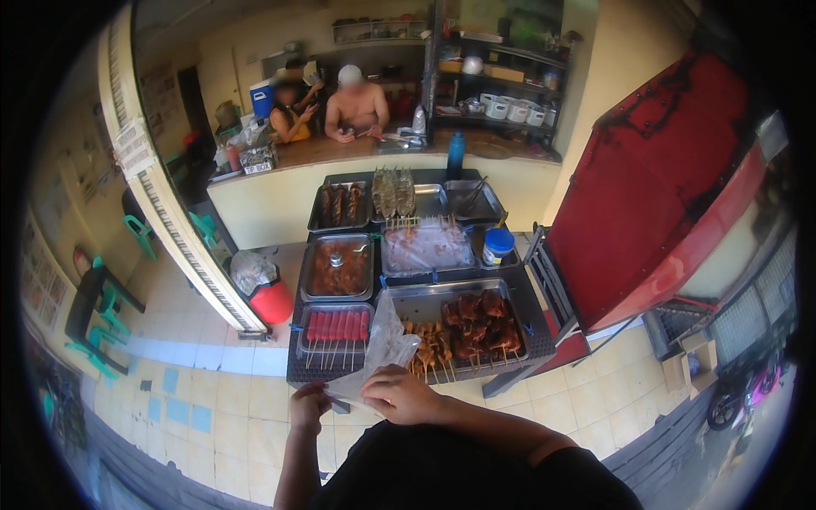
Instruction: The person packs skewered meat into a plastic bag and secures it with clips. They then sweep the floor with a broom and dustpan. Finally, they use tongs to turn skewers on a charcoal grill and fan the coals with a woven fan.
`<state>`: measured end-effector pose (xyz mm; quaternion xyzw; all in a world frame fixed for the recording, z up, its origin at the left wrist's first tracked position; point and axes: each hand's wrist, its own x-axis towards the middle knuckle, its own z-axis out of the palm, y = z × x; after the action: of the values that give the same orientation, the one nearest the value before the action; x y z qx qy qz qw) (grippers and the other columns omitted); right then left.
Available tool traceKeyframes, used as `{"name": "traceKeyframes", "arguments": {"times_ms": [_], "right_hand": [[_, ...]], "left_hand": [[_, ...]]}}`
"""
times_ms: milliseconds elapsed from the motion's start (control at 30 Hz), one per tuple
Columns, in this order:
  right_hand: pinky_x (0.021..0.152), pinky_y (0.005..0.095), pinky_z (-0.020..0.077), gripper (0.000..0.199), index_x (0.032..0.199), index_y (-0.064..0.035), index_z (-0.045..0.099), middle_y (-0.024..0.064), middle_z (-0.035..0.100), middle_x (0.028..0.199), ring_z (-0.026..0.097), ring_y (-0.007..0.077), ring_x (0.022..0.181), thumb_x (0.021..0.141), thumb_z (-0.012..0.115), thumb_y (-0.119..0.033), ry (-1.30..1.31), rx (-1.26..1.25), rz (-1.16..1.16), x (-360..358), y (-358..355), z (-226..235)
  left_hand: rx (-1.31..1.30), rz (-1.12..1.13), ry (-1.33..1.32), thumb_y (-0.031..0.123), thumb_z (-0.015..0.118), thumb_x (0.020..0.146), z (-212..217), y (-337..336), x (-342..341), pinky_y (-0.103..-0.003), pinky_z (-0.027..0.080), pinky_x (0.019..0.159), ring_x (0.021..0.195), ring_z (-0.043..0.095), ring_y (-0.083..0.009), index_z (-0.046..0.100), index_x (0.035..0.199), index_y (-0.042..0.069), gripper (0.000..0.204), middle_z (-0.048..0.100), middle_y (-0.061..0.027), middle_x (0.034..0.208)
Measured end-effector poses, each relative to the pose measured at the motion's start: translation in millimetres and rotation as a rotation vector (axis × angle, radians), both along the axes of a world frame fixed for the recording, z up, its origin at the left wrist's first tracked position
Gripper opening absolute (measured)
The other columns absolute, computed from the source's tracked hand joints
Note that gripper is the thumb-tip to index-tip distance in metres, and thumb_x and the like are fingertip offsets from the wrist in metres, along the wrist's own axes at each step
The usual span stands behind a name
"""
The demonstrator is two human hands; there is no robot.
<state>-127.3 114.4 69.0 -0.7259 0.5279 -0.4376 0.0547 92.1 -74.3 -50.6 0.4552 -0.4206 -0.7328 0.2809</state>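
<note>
A clear plastic sheet point(384, 344) stretches between my two hands, its far end reaching up to the edge of a tray. My left hand point(308, 406) pinches its near left corner, and my right hand point(401, 393) is closed on it further right. Just beyond my right hand lies a large metal tray point(408, 295) with browned meat skewers point(427, 347) and dark roasted chicken pieces point(483, 323) on sticks. Left of the sheet, a smaller tray holds red hotdogs on sticks point(337, 326). Behind it is a covered tray point(337, 265) of reddish meat with a lid knob.
More trays stand farther back, one under plastic wrap point(427, 248). A white tub with a blue lid point(499, 244) and a blue bottle point(456, 155) stand nearby. Two people are behind the counter point(297, 153). A red panel point(629, 195) rises at right, a red bin point(270, 299) at left.
</note>
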Motion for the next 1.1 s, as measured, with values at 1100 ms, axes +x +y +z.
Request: {"name": "traceKeyframes", "arguments": {"times_ms": [1100], "right_hand": [[0.077,0.0384,0.0554,0.013,0.096,0.0007,0.075,0.0129,0.076,0.104,0.071,0.0304,0.087,0.084,0.077,0.006,-0.358,-0.308,-0.213,-198,38,54]], "left_hand": [[-1.396,0.155,-0.272,-0.009,0.076,0.083,190,-35,-221,-0.03,0.057,0.064,0.071,0.072,-0.0188,0.073,0.109,0.003,0.028,0.078,-0.0117,0.11]]}}
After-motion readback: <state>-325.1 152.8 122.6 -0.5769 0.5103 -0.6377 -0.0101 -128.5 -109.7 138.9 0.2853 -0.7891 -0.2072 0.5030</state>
